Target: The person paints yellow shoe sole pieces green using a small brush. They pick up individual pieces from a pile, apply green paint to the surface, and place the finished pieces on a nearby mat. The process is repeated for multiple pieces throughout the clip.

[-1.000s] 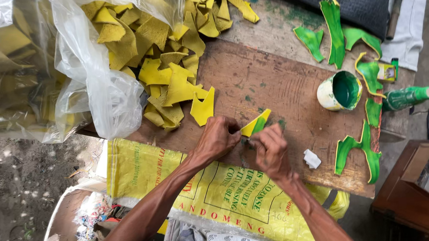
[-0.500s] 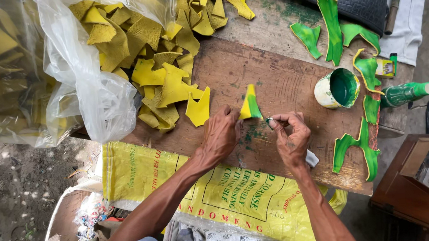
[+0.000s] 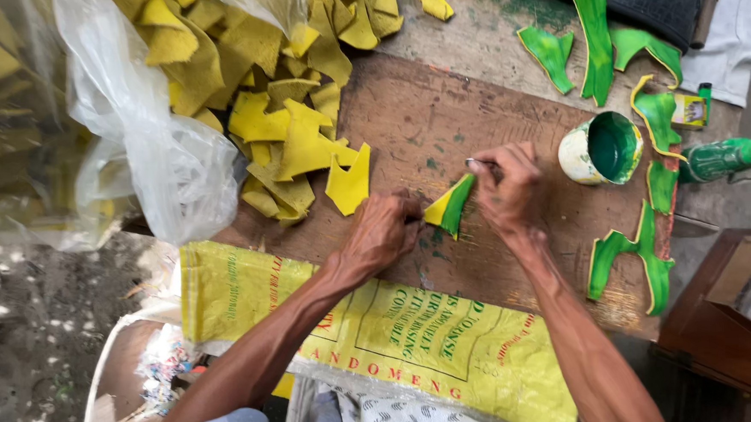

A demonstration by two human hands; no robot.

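The left hand is pinching the lower left corner of a small yellow piece, fingers closed on it and holding it tilted up off the wooden board that is serving as the worktop. The piece is wedge-shaped, yellow on its left part and already green along its right edge. Its long axis is running from the lower left, at the left hand, up to the right toward the right hand, so it is lying directly between the two hands, touching both or nearly so.

The right hand is closed around a thin brush, whose tip is sticking out to the left just above the upper end of the piece; whether the bristles are touching the surface I cannot tell. The right hand is the nearer one to the unpainted upper tip, the left hand to the yellow base.

Just to the right of the right hand, a small pot of green paint is standing open on the board. Beyond it, green painted pieces are lying spread out to dry, some at the board's right edge and others on the ground above it. To the upper left, a heap of unpainted yellow pieces is spilling from a clear plastic bag. A yellow woven sack is covering the person's lap below the board
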